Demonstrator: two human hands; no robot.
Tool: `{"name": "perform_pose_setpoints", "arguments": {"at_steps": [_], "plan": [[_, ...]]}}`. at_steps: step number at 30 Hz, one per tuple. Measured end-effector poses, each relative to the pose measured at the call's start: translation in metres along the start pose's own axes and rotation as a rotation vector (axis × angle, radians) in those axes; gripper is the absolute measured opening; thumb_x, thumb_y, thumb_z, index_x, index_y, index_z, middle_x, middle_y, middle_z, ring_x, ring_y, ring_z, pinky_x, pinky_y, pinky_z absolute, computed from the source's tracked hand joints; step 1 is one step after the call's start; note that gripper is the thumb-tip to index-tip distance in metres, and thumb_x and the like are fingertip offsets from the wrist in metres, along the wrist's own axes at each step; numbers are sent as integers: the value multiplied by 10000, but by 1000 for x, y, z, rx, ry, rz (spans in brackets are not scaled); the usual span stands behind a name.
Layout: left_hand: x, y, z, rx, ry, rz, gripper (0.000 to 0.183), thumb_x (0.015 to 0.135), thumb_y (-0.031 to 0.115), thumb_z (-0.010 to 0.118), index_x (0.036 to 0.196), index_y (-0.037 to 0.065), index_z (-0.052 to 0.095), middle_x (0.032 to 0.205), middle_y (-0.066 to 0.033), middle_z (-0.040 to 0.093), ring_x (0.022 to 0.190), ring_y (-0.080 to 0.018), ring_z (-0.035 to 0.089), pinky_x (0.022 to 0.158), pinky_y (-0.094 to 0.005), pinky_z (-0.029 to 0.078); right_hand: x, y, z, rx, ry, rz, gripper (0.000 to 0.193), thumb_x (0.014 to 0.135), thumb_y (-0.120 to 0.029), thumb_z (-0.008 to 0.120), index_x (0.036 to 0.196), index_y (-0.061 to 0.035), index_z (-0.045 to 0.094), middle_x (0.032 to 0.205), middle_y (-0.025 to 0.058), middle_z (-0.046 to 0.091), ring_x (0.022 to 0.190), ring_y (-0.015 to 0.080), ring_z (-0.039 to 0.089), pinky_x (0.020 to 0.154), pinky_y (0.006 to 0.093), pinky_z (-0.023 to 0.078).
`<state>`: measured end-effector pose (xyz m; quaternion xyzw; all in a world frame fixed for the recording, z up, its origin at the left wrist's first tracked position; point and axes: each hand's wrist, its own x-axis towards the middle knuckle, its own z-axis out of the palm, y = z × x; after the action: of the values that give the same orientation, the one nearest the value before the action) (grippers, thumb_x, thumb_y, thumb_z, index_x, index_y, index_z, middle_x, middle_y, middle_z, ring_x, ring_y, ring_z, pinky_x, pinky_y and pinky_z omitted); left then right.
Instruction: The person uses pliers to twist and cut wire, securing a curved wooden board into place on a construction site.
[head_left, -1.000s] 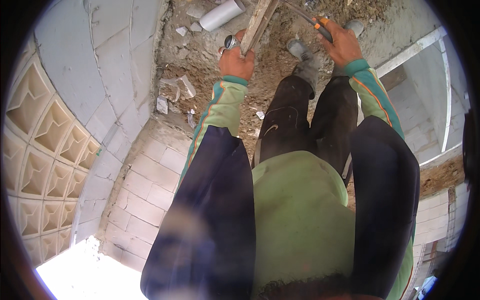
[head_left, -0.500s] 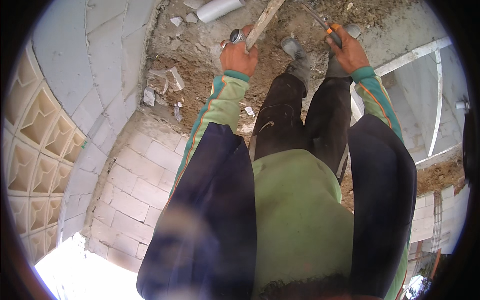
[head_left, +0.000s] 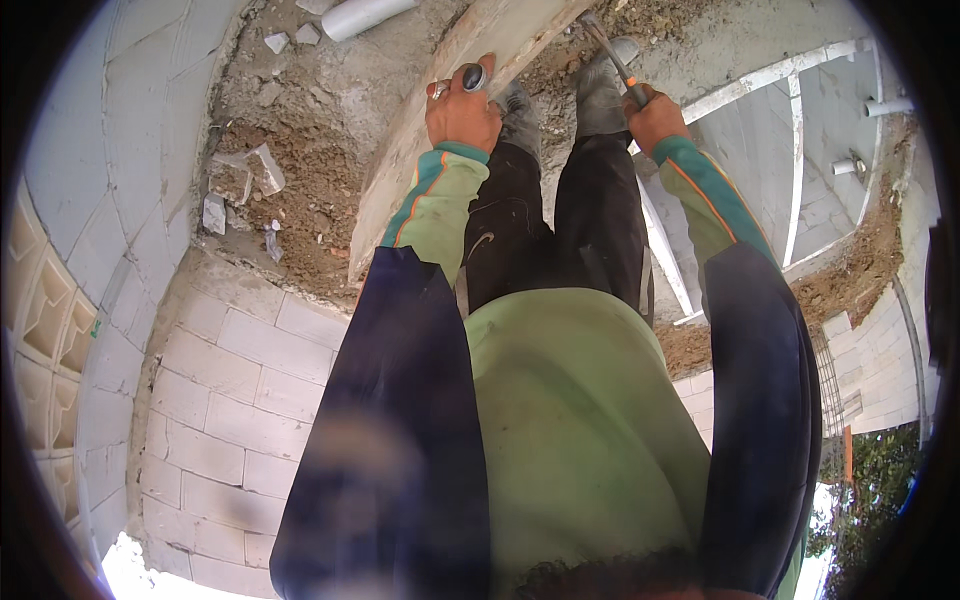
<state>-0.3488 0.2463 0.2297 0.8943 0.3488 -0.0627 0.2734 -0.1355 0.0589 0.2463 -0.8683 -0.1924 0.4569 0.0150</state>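
My left hand (head_left: 463, 115) is closed on a long, pale, dirt-stained wooden board (head_left: 520, 38), with a large dark-stoned ring showing on the fingers. The board slants from the top of the view down to the left, its broad face showing, and passes beneath my left hand and forearm. In my right hand (head_left: 656, 118) is a hammer (head_left: 610, 52) with a metal shaft and a black and orange grip. Its head points up and left, close to the board's right edge at the top. My fingertips on the grip are partly hidden.
My boots (head_left: 600, 95) stand on rough soil beyond the board. A white pipe (head_left: 365, 14) and broken block pieces (head_left: 265, 170) lie to the left, beside a grey block wall (head_left: 150, 130). A white frame (head_left: 795, 150) borders a recess on the right.
The board has turned from a narrow edge to show its broad face. The hammer and my right hand have shifted left and slightly down in view, and the whole view has swung right.
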Motion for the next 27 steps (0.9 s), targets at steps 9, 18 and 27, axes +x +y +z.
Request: {"name": "perform_pose_setpoints", "arguments": {"at_steps": [9, 18, 27], "plan": [[-8, 14, 8, -20, -14, 2, 690, 762, 94, 674, 1421, 220, 510, 1141, -157, 647, 998, -402, 634, 953, -506, 445, -23, -7, -19, 500, -453, 141, 336, 965, -241, 606, 1184, 15, 610, 1005, 143, 702, 878, 248, 702, 772, 420, 560], [2, 5, -6, -11, -82, -35, 751, 750, 88, 675, 1459, 227, 469, 1127, -184, 642, 997, -408, 633, 982, -531, 417, -85, -46, 16, 1981, -588, 401, 258, 1011, -298, 590, 1168, -125, 482, 876, 66, 538, 688, 178, 517, 558, 308, 417], [-4, 11, 1, 12, -55, -55, 724, 764, 80, 690, 1448, 218, 496, 1132, -206, 661, 1016, -449, 621, 919, -506, 471, -67, -59, 41, 2489, 4, 862, 168, 1029, -271, 489, 1050, -109, 449, 850, 70, 491, 668, 197, 455, 547, 362, 407]]}}
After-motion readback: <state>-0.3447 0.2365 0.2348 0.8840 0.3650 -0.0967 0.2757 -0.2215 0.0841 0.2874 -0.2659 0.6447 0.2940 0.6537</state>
